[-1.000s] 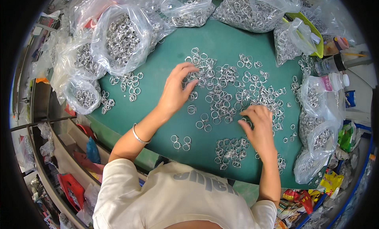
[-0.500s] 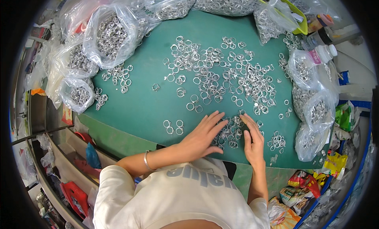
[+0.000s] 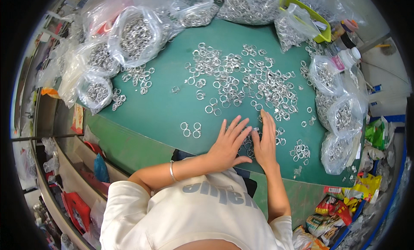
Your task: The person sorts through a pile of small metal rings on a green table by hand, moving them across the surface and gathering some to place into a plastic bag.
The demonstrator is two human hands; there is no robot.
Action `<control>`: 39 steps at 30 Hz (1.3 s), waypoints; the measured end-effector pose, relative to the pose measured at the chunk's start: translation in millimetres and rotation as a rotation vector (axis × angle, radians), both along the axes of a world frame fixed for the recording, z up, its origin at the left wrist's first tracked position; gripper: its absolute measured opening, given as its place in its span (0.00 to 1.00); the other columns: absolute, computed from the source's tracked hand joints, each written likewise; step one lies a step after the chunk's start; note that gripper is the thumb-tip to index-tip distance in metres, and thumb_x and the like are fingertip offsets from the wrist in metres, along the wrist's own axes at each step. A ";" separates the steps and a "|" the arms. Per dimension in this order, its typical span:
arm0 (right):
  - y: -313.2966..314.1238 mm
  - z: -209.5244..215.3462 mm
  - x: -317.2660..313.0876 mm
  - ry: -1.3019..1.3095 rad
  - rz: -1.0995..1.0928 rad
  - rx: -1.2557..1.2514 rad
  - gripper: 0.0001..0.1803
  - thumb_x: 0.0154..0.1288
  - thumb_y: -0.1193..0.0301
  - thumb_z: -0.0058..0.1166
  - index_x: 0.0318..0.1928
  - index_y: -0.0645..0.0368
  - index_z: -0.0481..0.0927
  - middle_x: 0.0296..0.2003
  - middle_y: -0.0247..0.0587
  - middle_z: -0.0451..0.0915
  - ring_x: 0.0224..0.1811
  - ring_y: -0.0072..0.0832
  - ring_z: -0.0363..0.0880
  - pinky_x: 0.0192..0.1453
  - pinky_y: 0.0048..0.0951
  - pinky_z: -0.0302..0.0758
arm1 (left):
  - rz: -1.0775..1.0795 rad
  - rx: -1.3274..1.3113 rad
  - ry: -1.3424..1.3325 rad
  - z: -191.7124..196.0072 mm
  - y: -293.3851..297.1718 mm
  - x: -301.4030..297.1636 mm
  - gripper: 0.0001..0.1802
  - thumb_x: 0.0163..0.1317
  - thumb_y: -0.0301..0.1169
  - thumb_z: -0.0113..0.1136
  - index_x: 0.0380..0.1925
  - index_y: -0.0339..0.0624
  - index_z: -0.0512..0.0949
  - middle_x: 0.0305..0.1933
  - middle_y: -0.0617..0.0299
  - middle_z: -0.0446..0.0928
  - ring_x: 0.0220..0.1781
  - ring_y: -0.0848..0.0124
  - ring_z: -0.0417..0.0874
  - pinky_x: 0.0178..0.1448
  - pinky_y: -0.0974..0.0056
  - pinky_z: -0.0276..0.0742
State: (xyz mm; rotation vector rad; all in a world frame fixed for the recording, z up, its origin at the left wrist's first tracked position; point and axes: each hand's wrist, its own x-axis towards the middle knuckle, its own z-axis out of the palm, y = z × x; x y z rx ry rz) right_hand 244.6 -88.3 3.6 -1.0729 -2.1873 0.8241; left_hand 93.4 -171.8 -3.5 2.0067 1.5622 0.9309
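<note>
On the green tabletop (image 3: 159, 107) a small heap of silver rings (image 3: 247, 145) lies between my two hands, partly covered by them. My left hand (image 3: 225, 145), with a bracelet on its wrist, has its fingers stretched and spread along the heap's left side. My right hand (image 3: 265, 145) cups the right side, fingers extended and thumb apart. Beyond my fingertips spreads a larger scatter of silver rings (image 3: 276, 88). A group of rings (image 3: 191, 129) lies left of my left hand. Another cluster of rings (image 3: 299, 152) sits right of my right hand.
Clear plastic bags full of rings line the table, such as an open bag (image 3: 117, 51) at far left, a large bag (image 3: 250, 8) at the back and a bag (image 3: 334, 157) at right. A yellow-green tray (image 3: 324, 35) and white bottle (image 3: 351, 56) stand far right. Drawers (image 3: 64, 164) flank the left.
My right hand has moved left and closer to my left hand, covering more of the small heap. The whole view has shifted slightly.
</note>
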 end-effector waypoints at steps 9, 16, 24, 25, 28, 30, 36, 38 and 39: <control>-13.2 11.4 6.0 -0.128 0.296 -0.028 0.49 0.43 0.57 0.70 0.66 0.59 0.63 0.66 0.50 0.60 0.70 0.55 0.53 0.72 0.52 0.54 | -0.177 -0.698 -0.723 22.5 -71.6 -34.9 0.23 0.67 0.29 0.54 0.59 0.29 0.65 0.56 0.47 0.75 0.54 0.57 0.78 0.61 0.59 0.73; -3.6 14.9 -10.8 -0.240 0.509 0.125 0.48 0.34 0.51 0.73 0.62 0.40 0.72 0.67 0.42 0.60 0.70 0.54 0.52 0.71 0.62 0.49 | -0.052 -1.449 -1.970 -37.0 -72.3 -35.3 0.28 0.73 0.37 0.40 0.64 0.24 0.57 0.67 0.34 0.59 0.70 0.51 0.65 0.71 0.55 0.64; -9.2 -3.5 -23.6 -0.215 0.467 0.311 0.32 0.46 0.63 0.68 0.56 0.40 0.76 0.59 0.40 0.68 0.63 0.48 0.61 0.63 0.54 0.60 | -0.090 -1.404 -1.560 -34.8 -70.2 -27.9 0.24 0.73 0.33 0.42 0.62 0.27 0.61 0.66 0.38 0.63 0.68 0.55 0.68 0.70 0.59 0.66; -8.8 -6.1 -24.7 -0.207 0.465 0.338 0.30 0.47 0.65 0.66 0.56 0.42 0.76 0.58 0.40 0.68 0.61 0.47 0.63 0.60 0.52 0.62 | -0.152 -1.355 -1.387 -29.4 -69.1 -28.1 0.23 0.73 0.33 0.42 0.61 0.28 0.63 0.65 0.40 0.65 0.67 0.56 0.69 0.69 0.60 0.67; -10.3 -5.4 -27.1 -0.212 0.439 0.361 0.29 0.49 0.70 0.63 0.55 0.47 0.75 0.56 0.40 0.69 0.58 0.46 0.64 0.55 0.48 0.64 | -0.366 -1.192 -0.905 3.3 -59.1 -37.5 0.21 0.69 0.32 0.51 0.58 0.31 0.69 0.62 0.43 0.69 0.64 0.57 0.72 0.66 0.61 0.69; -10.2 -3.7 -28.6 -0.215 0.413 0.362 0.28 0.49 0.72 0.61 0.55 0.51 0.74 0.56 0.41 0.70 0.57 0.46 0.65 0.54 0.46 0.65 | -0.295 -0.792 -0.587 15.9 -55.7 -40.8 0.26 0.63 0.33 0.59 0.58 0.34 0.68 0.63 0.43 0.67 0.65 0.54 0.69 0.67 0.59 0.67; -7.8 -10.2 -26.4 -0.126 0.336 0.312 0.29 0.50 0.74 0.61 0.55 0.61 0.71 0.54 0.44 0.70 0.56 0.45 0.66 0.55 0.46 0.64 | 0.032 -0.029 0.044 16.6 -14.2 -27.4 0.56 0.41 0.39 0.76 0.68 0.39 0.53 0.72 0.41 0.48 0.74 0.41 0.49 0.72 0.43 0.55; -6.4 -12.2 -26.8 -0.090 0.315 0.262 0.29 0.50 0.73 0.61 0.55 0.64 0.70 0.54 0.45 0.70 0.56 0.45 0.67 0.56 0.47 0.63 | 0.005 -0.015 0.096 -0.5 -6.0 -21.0 0.62 0.37 0.41 0.77 0.70 0.40 0.48 0.74 0.42 0.42 0.75 0.38 0.44 0.73 0.40 0.51; -6.7 -10.1 -26.0 -0.082 0.292 0.275 0.29 0.50 0.73 0.61 0.55 0.64 0.70 0.53 0.46 0.71 0.57 0.45 0.67 0.57 0.47 0.63 | 0.048 0.019 0.112 -5.5 -1.9 -19.6 0.59 0.39 0.38 0.76 0.69 0.38 0.51 0.72 0.41 0.48 0.73 0.40 0.49 0.72 0.39 0.51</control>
